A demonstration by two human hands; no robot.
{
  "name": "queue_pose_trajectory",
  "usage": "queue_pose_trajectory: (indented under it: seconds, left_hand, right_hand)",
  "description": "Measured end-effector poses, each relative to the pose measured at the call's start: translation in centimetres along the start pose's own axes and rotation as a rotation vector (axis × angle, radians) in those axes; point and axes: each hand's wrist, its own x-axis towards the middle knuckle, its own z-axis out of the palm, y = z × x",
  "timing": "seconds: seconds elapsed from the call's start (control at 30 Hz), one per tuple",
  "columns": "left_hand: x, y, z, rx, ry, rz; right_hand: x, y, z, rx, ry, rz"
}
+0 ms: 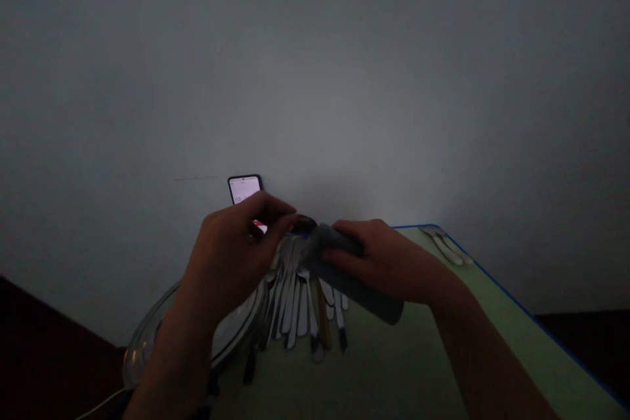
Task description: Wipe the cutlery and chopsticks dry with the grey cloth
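My left hand point(241, 249) pinches one end of a dark, shiny piece of cutlery point(306, 222) between thumb and fingertips. It looks like a spoon, though the dim light hides its exact kind. My right hand point(384, 252) is closed around a folded grey cloth point(361, 289), whose upper edge meets the other end of that piece. Below both hands a spread of cutlery point(295, 308) lies on the table, with metal, black and brown handles pointing towards me. The fingers and the cloth cover part of it.
A phone point(245, 187) with a lit screen leans against the wall point(315, 79) behind my left hand. Round plates or a glass lid point(241, 331) sit at the left. Two forks point(445, 246) lie near the blue edge of the green tabletop point(394, 367).
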Motion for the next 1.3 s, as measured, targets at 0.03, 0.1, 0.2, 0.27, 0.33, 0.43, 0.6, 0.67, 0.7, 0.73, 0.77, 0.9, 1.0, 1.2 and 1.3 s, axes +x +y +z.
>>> queue_pose_trajectory:
  seconds: [0.03,0.1,0.2,0.27,0.33,0.43,0.6,0.67,0.7,0.73,0.77,0.9,1.0,1.2,1.3]
  left_hand:
    - [0.1,-0.1,-0.1,-0.006,0.005,-0.027]
    - [0.3,-0.3,-0.2,-0.023,-0.055,-0.068]
    - [0.3,-0.8,0.0,-0.004,-0.296,-0.094]
    - [0.1,-1.3,0.2,0.004,-0.498,-0.082]
    - [-0.2,-1.9,0.4,0.004,-0.654,-0.061]
    - [-0.6,-2.2,0.4,0.041,-0.725,-0.018]
    - [-0.9,-0.9,0.8,0.076,-0.682,0.07]
    - [-1.0,-0.4,1.3,0.089,-0.663,0.108]
    - [-1.1,-0.3,1.5,0.093,-0.659,0.121]
    - [-1.1,-0.2,1.7,0.094,-0.656,0.125]
    - [-1.0,-0.2,1.8,0.094,-0.654,0.122]
    - [-0.5,-1.1,1.3,0.089,-0.61,0.064]
    - [-0.1,-2.4,0.2,0.065,-0.593,0.017]
    - [0.0,-4.5,-1.2,-0.082,-0.48,-0.076]
    - [-0.2,-4.6,-1.2,-0.124,-0.472,-0.116]
  right_hand:
    - [-0.1,0.0,-0.1,-0.03,0.003,-0.006]
    - [-0.2,0.0,-0.3,-0.075,-0.002,-0.01]
    - [-0.3,-0.1,-0.2,-0.098,-0.077,-0.003]
    - [-0.3,-0.2,0.0,-0.111,-0.123,-0.01]
    - [-0.3,-0.3,0.3,-0.135,-0.15,-0.02]
    - [-0.3,-0.4,0.4,-0.153,-0.176,-0.031]
    - [-0.4,-0.6,0.3,-0.131,-0.151,-0.039]
    - [-0.4,-0.5,0.3,-0.134,-0.147,-0.026]
    - [-0.4,-0.5,0.4,-0.135,-0.145,-0.019]
    - [-0.4,-0.4,0.4,-0.132,-0.145,-0.014]
    - [-0.4,-0.3,0.3,-0.127,-0.144,-0.013]
    - [-0.4,0.3,-0.1,-0.066,-0.16,-0.017]
    - [-0.4,0.9,-0.7,-0.018,-0.176,-0.018]
    - [-0.8,1.8,-1.8,0.016,-0.153,0.008]
    - [-1.1,2.0,-2.1,-0.002,-0.108,0.024]
